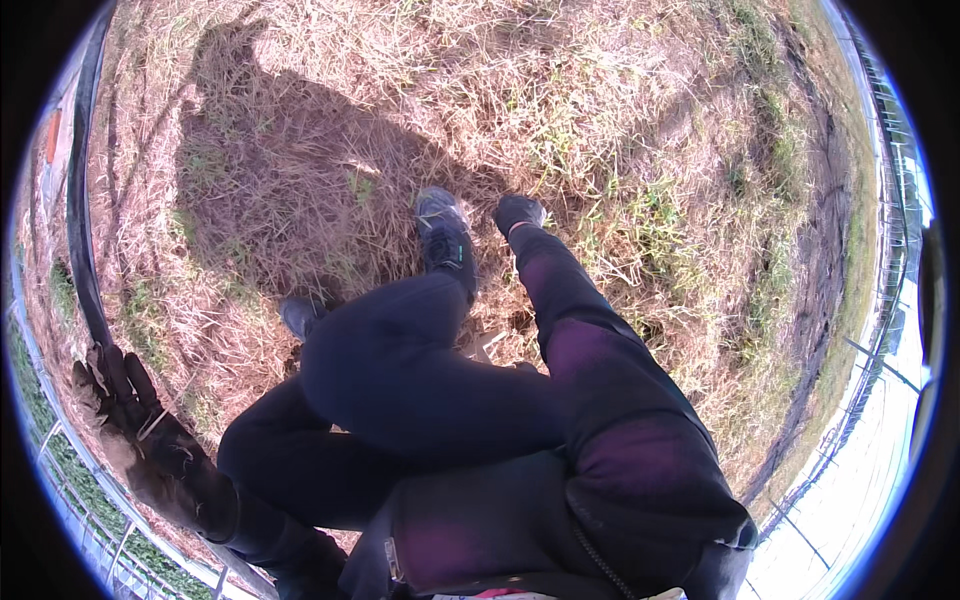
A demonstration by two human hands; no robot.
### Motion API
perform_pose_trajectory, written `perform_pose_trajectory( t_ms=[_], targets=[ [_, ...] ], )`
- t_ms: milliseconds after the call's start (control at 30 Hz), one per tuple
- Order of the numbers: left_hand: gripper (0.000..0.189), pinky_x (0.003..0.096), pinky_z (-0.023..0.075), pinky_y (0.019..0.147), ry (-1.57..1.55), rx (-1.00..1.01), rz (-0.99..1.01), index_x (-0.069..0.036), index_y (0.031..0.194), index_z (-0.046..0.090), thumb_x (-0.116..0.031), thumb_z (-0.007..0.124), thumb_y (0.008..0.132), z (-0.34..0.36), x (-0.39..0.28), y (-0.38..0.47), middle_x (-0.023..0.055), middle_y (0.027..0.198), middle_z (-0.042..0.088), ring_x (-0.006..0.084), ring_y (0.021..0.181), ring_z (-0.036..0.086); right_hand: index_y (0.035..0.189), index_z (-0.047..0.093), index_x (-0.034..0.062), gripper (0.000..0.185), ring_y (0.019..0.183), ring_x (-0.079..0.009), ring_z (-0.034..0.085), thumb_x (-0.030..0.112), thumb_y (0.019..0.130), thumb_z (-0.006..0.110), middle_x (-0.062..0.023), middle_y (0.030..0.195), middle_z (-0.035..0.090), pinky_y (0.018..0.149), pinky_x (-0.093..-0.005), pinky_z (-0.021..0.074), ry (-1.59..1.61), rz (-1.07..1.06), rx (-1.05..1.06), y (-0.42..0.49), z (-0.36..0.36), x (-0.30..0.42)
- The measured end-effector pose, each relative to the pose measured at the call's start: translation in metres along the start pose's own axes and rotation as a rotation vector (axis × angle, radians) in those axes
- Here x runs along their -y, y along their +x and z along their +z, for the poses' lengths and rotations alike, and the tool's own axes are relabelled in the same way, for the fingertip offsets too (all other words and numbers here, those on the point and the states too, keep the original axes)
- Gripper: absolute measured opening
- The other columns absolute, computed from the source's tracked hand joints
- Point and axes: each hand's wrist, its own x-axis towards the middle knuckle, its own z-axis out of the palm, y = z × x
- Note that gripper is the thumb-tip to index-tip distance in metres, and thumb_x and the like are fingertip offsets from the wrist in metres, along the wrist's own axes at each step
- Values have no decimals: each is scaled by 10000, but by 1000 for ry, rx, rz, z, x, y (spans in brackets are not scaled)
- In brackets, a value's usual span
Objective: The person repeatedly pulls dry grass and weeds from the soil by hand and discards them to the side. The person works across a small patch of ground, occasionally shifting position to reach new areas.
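Note:
My right hand (519, 213), in a dark glove, is down at the cut dry grass (570, 157) just right of my forward shoe (445, 236). Its fingers are curled under, and whether they grip any stalks is hidden. At the far left, my left hand (139, 427) wears a dark glove with brown, soiled patches; its fingers are extended and somewhat apart. A loose straw lies across it. The fingertips overlap the lower end of a long black hose or pipe (77, 187) in the picture; contact cannot be made out.
My other shoe (301, 316) is planted farther left, and my knees are bent. A pale, splintered piece (484, 345) lies beneath my thigh. A dark soil strip (821, 247) runs along the right, with white sheeting (847, 450) beyond. Green plants (97, 487) and rails border the lower left.

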Motion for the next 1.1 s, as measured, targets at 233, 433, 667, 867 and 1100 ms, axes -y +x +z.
perform_pose_trajectory(
  t_ms=[233, 433, 667, 867, 1100],
  targets=[
    [598, 410, 215, 1144, 78, 87, 23, 68, 1429, 166, -241, 393, 971, -13, 0, -1, 251, 1453, 259, 314, 1357, 295, 888, 683, 99, 312, 885, -333, 653, 346, 827, 501, -169, 909, 675, 782, -452, 490, -8, -316, -105, -81, 8, -14],
    [658, 391, 307, 1113, -46, 25, 6, 81, 1421, 175, -232, 478, 929, -5, -4, -4, 258, 1429, 296, 316, 1343, 322, 918, 641, 105, 381, 829, -345, 645, 438, 883, 461, -169, 836, 666, 725, -468, 495, 227, -558, -260, -118, -12, -12],
    [717, 460, 307, 1105, -193, -104, -97, 48, 1434, 169, -419, 415, 950, 3, -11, 2, 242, 1469, 234, 366, 1358, 276, 1144, 573, 106, 344, 1107, -319, 544, 258, 842, 514, -161, 1154, 583, 954, -450, 404, -105, -845, -426, 16, -74, 83],
    [796, 460, 262, 1127, 369, -638, -7, 52, 1432, 166, -515, 398, 924, -12, 18, 41, 235, 1474, 229, 369, 1353, 286, 1461, 249, 201, 636, 1316, -366, 361, 427, 908, 470, -146, 1468, 326, 1080, -480, 278, -257, -502, -148, 61, -109, 107],
    [781, 456, 270, 1121, 382, -337, -68, 49, 1430, 173, -505, 397, 927, -86, 62, 57, 232, 1471, 237, 363, 1349, 294, 1397, 361, 168, 629, 1187, -295, 527, 527, 894, 475, -121, 1355, 492, 959, -404, 422, 78, -211, 62, 83, -84, 79]
  ],
)
